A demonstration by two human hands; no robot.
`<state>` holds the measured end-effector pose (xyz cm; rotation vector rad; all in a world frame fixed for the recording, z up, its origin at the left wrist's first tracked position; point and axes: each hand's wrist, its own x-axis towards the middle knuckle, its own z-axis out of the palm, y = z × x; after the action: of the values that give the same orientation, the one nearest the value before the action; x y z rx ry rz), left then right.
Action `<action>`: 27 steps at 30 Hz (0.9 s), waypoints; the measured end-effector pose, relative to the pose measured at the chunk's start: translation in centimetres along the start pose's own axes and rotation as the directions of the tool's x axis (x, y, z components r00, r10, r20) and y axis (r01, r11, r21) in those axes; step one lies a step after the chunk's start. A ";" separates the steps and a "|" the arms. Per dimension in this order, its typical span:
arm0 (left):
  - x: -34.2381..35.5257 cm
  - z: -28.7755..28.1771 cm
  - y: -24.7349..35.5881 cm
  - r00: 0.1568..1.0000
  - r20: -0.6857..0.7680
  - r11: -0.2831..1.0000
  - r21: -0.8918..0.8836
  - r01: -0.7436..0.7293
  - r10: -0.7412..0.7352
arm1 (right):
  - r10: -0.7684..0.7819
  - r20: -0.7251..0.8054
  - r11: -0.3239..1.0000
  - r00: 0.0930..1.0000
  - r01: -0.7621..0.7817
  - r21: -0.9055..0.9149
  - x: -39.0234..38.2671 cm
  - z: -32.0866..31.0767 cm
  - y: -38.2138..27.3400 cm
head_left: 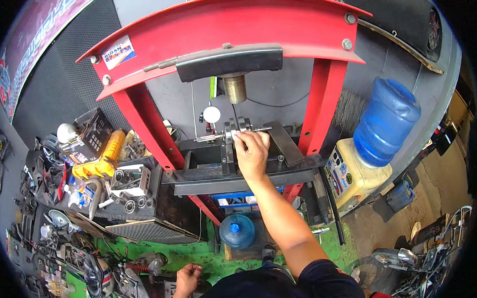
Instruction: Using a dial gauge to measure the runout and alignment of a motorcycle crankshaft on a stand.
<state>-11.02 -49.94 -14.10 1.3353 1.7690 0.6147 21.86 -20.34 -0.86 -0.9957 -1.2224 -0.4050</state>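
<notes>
A metal crankshaft [229, 131] with round webs and a thin shaft end on each side lies across supports on the bed of a red shop press [227, 20]. My right hand [252, 149] reaches up to it, fingers closed on its near side; the fingertips partly hide the webs. Just left of the crankshaft stands a dial gauge [212, 114] with a round white face. The press ram [235, 89] hangs above, apart from the crankshaft. Low in view, my left hand [189, 277] is held near my body with curled fingers; whatever they hold, if anything, is hidden.
On the left, a bench carries loose bearings [130, 206], a yellow tool [104, 157] and a dark box [89, 138]. A blue water jug [386, 122] tops a cream dispenser [353, 174] at right. Another jug [237, 231] stands below the press. Motorcycle parts flank both sides.
</notes>
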 end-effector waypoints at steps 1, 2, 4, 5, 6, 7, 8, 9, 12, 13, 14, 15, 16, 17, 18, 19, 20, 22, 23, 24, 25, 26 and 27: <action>0.2 0.1 -1.1 1.000 0.000 1.000 -0.016 -0.006 0.006 | 0.005 0.004 1.000 1.000 -0.005 0.008 0.2 0.3 -0.4; 0.7 0.4 -1.7 1.000 0.001 0.999 -0.036 -0.013 0.013 | -0.019 -0.048 0.999 0.999 0.021 0.049 0.4 0.0 -1.4; 2.0 0.6 -2.2 1.000 0.006 1.000 -0.005 -0.019 0.019 | -0.027 -0.042 0.998 0.999 0.029 0.056 0.5 -0.6 -1.4; 2.1 0.7 -2.3 0.999 0.017 0.999 0.026 -0.028 0.027 | -0.016 -0.008 0.999 1.000 0.016 0.028 0.6 -0.3 -0.4; 2.3 0.8 -2.2 0.999 0.026 0.999 0.029 -0.027 0.026 | 0.001 0.014 1.000 1.000 -0.001 0.011 0.2 -0.5 0.0; 3.0 0.7 -0.7 0.995 -0.005 0.994 0.036 -0.100 0.100 | 0.017 0.036 1.000 0.999 -0.017 0.000 0.1 -0.3 0.1; 3.7 0.6 0.9 0.984 -0.046 0.985 0.044 -0.169 0.171 | 0.006 0.003 0.999 1.000 -0.006 0.039 0.4 -0.4 -0.8; 4.8 0.5 1.8 0.970 -0.094 0.970 -0.076 -0.229 0.222 | -0.003 -0.031 0.997 1.000 0.006 0.077 0.8 -0.7 -1.8; 10.3 -0.9 6.6 0.818 -0.293 0.839 -0.084 -0.538 0.495 | -0.013 -0.012 0.997 1.000 0.014 0.072 0.2 -0.2 -0.4; 11.7 -1.2 10.4 0.771 -0.356 0.826 0.003 -0.564 0.528 | 0.003 0.037 0.999 0.999 -0.005 0.049 -0.2 0.0 0.7; 12.8 -1.7 13.9 0.812 -0.391 0.867 -0.065 -0.495 0.434 | -0.004 0.046 1.000 0.999 0.004 0.011 -0.2 -0.2 0.2; 15.1 -2.0 15.9 0.744 -0.447 0.821 -0.035 -0.570 0.497 | -0.004 0.047 1.000 0.999 0.003 0.017 -0.1 -0.2 -0.4; 17.4 -2.0 18.6 0.630 -0.468 0.731 0.050 -0.681 0.619 | -0.015 -0.015 0.998 1.000 0.015 0.065 0.3 -0.8 -1.0; 18.8 -1.6 22.0 0.571 -0.469 0.673 0.072 -0.736 0.674 | -0.021 -0.076 0.994 0.997 0.029 0.107 0.4 -1.3 -1.1; 20.1 -1.2 24.9 0.628 -0.439 0.651 -0.119 -0.750 0.643 | -0.032 -0.057 0.995 0.998 0.037 0.088 0.3 -1.2 -0.2; 21.8 -1.2 26.9 0.659 -0.399 0.669 -0.138 -0.730 0.637 | -0.039 -0.007 0.997 0.999 0.039 0.065 0.0 -0.6 0.8; 24.3 -1.2 28.0 0.624 -0.406 0.683 0.000 -0.731 0.668 | -0.015 0.025 0.999 1.000 0.014 0.051 -0.4 -0.4 0.8; 27.7 -1.0 29.6 0.615 -0.341 0.681 0.112 -0.724 0.711 | 0.016 0.016 0.996 1.000 -0.018 0.088 -0.6 0.0 -0.1; 28.6 -0.5 30.7 0.630 -0.316 0.683 0.086 -0.725 0.709 | 0.026 -0.023 0.991 0.999 -0.022 0.129 -0.2 -0.6 -1.1; 29.1 -0.2 31.5 0.690 -0.298 0.723 0.000 -0.691 0.659 | 0.001 -0.042 0.989 0.999 0.005 0.149 0.2 -1.0 -1.8; 28.8 0.6 32.8 0.748 -0.256 0.755 -0.090 -0.650 0.613 | 0.004 -0.043 0.990 0.999 0.002 0.139 0.3 -1.2 -1.1; 29.4 1.1 33.2 0.750 -0.247 0.755 -0.093 -0.649 0.614 | 0.009 0.011 0.995 1.000 -0.010 0.101 0.4 -1.3 -0.3; 29.9 1.7 33.4 0.752 -0.257 0.752 -0.119 -0.648 0.607 | 0.017 0.066 0.998 0.998 -0.021 0.063 0.3 -1.3 0.5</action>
<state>5.40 -11.18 1.44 1.7798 1.3175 1.3121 23.08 -21.02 -0.82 -0.9714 -1.2763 -0.3191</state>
